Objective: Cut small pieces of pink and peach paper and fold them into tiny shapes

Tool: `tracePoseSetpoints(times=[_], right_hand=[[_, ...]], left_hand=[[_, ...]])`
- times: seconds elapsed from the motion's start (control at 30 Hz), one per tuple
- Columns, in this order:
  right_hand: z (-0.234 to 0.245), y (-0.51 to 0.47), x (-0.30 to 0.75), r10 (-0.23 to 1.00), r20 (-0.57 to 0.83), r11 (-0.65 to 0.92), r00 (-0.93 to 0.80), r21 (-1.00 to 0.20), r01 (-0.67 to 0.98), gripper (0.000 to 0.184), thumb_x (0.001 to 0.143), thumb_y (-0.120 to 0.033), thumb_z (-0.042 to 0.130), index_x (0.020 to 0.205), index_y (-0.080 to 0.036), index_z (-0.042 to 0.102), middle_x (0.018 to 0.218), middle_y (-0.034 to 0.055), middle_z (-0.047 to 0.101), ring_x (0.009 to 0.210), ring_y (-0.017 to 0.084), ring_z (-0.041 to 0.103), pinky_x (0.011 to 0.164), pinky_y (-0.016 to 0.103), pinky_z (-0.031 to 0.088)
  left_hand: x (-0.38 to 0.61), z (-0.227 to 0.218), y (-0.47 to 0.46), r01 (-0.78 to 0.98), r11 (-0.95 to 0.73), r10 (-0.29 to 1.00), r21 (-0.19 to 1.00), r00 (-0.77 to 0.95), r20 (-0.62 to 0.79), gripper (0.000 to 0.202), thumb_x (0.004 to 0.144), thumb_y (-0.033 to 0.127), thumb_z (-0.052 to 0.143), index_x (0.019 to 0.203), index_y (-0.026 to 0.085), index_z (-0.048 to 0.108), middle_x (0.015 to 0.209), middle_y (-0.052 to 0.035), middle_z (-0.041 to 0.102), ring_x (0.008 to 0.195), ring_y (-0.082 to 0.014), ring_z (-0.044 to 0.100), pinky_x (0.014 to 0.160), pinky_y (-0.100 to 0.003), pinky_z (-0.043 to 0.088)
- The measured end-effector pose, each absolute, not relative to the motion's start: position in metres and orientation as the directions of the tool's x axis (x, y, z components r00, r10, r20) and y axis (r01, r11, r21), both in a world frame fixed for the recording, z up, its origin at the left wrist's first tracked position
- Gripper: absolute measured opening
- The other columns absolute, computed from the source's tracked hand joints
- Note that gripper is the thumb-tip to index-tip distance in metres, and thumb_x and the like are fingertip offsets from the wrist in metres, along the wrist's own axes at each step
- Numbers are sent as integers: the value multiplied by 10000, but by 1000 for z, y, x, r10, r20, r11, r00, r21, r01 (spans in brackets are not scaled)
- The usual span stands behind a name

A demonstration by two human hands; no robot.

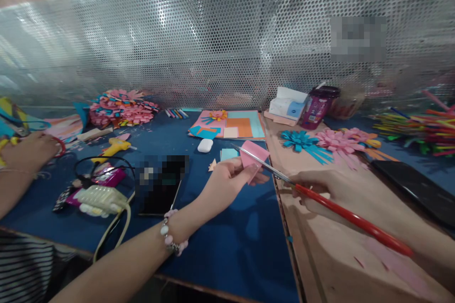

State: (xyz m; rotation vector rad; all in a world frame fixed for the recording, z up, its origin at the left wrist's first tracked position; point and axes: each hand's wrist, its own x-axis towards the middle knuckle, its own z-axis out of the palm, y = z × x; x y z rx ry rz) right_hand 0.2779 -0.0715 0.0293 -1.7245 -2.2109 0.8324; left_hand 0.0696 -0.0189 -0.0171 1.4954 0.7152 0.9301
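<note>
My left hand (231, 175), with a beaded bracelet at the wrist, pinches a small pink paper piece (254, 154) between thumb and fingers above the blue tabletop. My right hand (327, 191) grips red-handled scissors (341, 213), seen nearly edge-on. Their metal blades point left and lie across the pink paper, close to my left fingers. Whether the blades are apart is hard to make out. Below the paper lies a light blue paper square (229, 153), beside a small peach paper scrap (212, 165).
A co-worker's hand (26, 151) holds yellow-handled scissors at the far left. Nearby are a yellow glue gun (115, 147), a power strip (101, 199) with cords and a phone (163, 184). Paper flowers (336, 142), a purple cup (319, 108) and a dark phone (415, 191) lie right.
</note>
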Motion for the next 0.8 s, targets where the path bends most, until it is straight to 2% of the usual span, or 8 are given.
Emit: tracePoseSetpoints(times=[0.17, 0.4, 0.53, 0.67, 0.8], right_hand=[[32, -73, 275, 949, -166, 148, -269, -516, 844, 280, 724, -404, 558, 831, -180, 689, 758, 45, 691, 689, 212, 633, 541, 251, 445], [38, -77, 270, 947, -187, 134, -261, -507, 851, 282, 734, -408, 546, 834, -183, 684, 747, 36, 685, 683, 201, 624, 553, 250, 442], [35, -77, 271, 954, -154, 154, -257, -481, 863, 264, 750, -397, 532, 822, -197, 688, 711, 20, 674, 646, 182, 612, 533, 235, 428], [32, -78, 273, 962, -105, 175, -251, -466, 867, 247, 747, -380, 538, 802, -195, 691, 698, 24, 668, 610, 171, 594, 503, 228, 400], [29, -76, 275, 948, -152, 188, -280, -444, 876, 237, 763, -344, 505, 801, -193, 683, 683, 32, 658, 611, 172, 586, 482, 223, 373]], left_hand=[[69, -16, -20, -81, -123, 855, 989, 498, 147, 223, 832, 324, 524, 860, 133, 635, 835, -84, 715, 780, -174, 664, 725, -292, 512], [70, -16, -20, -97, -102, 856, 990, 498, 137, 222, 821, 332, 542, 809, 134, 642, 823, -84, 716, 787, -186, 671, 755, -320, 523], [70, -16, -18, -100, -74, 858, 992, 500, 115, 227, 818, 324, 548, 862, 124, 647, 823, -87, 718, 788, -187, 675, 759, -317, 526], [69, -17, -18, -111, -71, 857, 991, 502, 118, 226, 811, 328, 557, 820, 121, 647, 824, -90, 720, 778, -188, 679, 758, -316, 527], [69, -17, -19, -114, -61, 858, 992, 501, 111, 219, 805, 323, 561, 799, 121, 644, 821, -91, 720, 788, -193, 678, 764, -316, 526]])
